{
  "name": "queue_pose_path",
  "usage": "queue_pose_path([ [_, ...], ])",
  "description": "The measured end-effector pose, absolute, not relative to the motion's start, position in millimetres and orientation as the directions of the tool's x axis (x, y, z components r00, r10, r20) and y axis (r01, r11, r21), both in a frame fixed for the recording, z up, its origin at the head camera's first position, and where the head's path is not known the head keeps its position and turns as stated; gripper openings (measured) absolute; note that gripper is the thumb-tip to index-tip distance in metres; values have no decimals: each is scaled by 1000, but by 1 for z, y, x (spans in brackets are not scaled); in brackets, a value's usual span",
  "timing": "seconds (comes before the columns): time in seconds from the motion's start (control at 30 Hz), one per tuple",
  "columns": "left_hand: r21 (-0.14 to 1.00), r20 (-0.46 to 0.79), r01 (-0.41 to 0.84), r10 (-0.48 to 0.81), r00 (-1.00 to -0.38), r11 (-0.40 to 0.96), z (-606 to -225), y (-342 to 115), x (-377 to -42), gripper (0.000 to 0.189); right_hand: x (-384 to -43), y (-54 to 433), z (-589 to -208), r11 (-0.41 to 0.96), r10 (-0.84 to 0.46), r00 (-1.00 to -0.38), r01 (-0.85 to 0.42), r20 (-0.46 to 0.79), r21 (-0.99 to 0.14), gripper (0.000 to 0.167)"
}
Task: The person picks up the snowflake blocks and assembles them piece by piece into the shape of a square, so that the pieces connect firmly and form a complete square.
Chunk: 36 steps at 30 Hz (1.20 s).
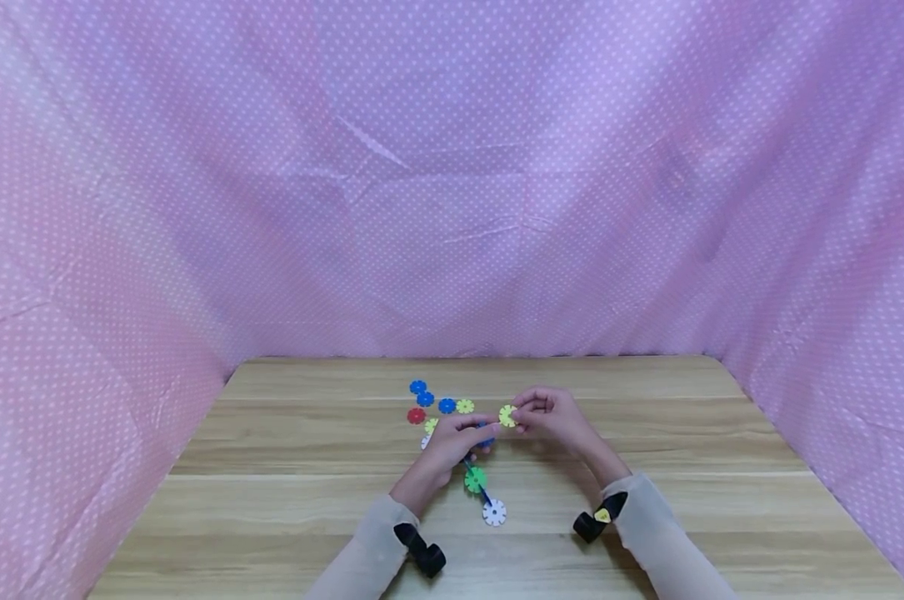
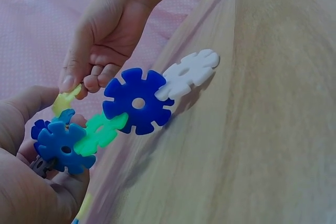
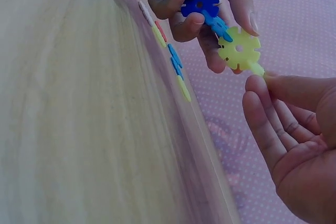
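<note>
My left hand [image 1: 452, 446] grips a chain of interlocked notched plastic discs. In the left wrist view the chain runs from a white disc [image 2: 191, 72] through a dark blue disc [image 2: 137, 102] and a green disc [image 2: 101, 132] to a lighter blue disc [image 2: 66, 148] by the left fingers. At its other end, in the right wrist view, a yellow disc [image 3: 239, 49] meets a light blue disc [image 3: 218, 26]. My right hand [image 1: 560, 417] pinches a small yellow piece [image 3: 257, 70] at that disc's edge, mostly hidden by thumb and finger.
Loose discs lie on the wooden table [image 1: 272, 500] beyond the left hand: blue discs [image 1: 447, 406], a red disc [image 1: 417, 415], yellow discs [image 1: 464, 406] and a partly covered white disc [image 1: 425, 442]. Pink dotted cloth [image 1: 452, 250] hangs around the table's back and sides.
</note>
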<state>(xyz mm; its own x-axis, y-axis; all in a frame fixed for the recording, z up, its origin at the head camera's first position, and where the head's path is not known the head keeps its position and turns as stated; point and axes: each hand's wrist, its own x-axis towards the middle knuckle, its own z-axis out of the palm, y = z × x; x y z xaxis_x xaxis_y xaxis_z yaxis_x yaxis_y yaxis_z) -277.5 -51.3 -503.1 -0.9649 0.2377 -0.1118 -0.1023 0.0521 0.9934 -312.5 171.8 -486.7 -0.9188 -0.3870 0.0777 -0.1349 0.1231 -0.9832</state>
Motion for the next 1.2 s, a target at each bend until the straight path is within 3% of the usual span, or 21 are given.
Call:
queue_pose_path([
  [0.8,994,-100,-110,253,-962,-26,-508,-52,-282,34,-314,171,-489,44,-422,-898,-159,126,-986,30],
  [1.2,988,-153,-135,342,-927,75,-502,-60,-287,45,-315,163,-489,101,-441,-889,-184,122,-978,30],
])
